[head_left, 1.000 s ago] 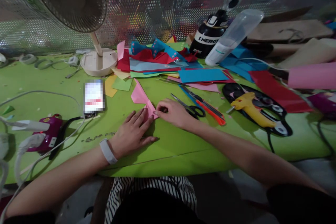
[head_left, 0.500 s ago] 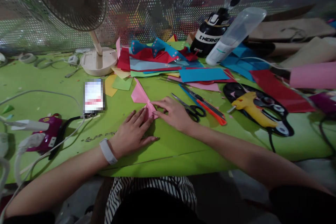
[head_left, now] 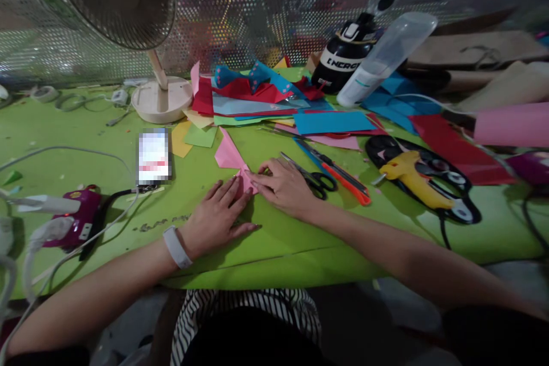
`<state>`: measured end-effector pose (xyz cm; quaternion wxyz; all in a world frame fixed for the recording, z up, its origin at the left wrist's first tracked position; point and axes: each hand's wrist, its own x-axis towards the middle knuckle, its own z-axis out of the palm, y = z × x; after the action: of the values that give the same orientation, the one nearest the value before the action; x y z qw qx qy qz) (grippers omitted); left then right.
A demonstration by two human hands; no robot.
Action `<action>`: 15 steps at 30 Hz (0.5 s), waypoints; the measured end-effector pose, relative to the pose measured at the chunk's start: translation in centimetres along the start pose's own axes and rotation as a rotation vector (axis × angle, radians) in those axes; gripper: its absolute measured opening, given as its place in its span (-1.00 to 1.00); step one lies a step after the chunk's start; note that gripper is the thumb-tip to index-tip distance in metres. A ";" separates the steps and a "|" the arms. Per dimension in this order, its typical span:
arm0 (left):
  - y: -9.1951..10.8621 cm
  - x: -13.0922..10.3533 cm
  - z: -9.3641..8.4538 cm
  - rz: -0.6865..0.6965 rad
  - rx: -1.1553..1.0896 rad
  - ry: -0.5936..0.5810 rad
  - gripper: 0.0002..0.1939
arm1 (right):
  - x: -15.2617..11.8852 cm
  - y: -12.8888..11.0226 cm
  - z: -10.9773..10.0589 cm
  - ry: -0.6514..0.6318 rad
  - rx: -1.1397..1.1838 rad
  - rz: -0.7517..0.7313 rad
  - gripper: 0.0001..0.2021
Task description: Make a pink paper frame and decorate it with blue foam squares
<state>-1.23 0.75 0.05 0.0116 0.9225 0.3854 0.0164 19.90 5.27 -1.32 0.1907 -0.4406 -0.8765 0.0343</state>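
A folded piece of pink paper (head_left: 230, 153) lies on the green table, its pointed flap angled up and to the left. Flat against the table, my left hand (head_left: 214, 217) has its fingers stretched out and their tips resting on the paper's lower part, with the thumb apart. My right hand (head_left: 285, 191) is curled, with thumb and index finger closed at the paper's fold. Its other fingers are tucked in. Just right of that hand are scissors (head_left: 322, 184) with black handles. Beside them is an orange utility knife (head_left: 355, 187).
A yellow glue gun (head_left: 414, 180) rests on a black tray at the right. Coloured paper (head_left: 334, 122), a black bottle (head_left: 338, 60) and a fan (head_left: 160, 97) stand farther back. To the left are a phone (head_left: 153, 155), a purple power strip (head_left: 79, 220) and loose cables.
My right hand's fingers have shifted slightly at the paper's fold, the index finger bending more. My left hand and the paper stay nearly in place.
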 end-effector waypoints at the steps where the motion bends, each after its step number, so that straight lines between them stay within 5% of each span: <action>1: 0.0 0.0 0.0 0.001 0.000 -0.001 -0.23 | 0.0 0.1 0.0 0.000 0.006 -0.003 -0.69; 15: -0.2 -0.1 0.3 0.013 -0.009 0.043 -0.24 | 0.6 1.3 0.3 0.021 0.074 -0.094 -0.72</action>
<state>-1.41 0.80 -0.29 0.0072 0.9244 0.3796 0.0382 20.48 6.51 -1.69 0.2174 -0.3921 -0.8923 0.0531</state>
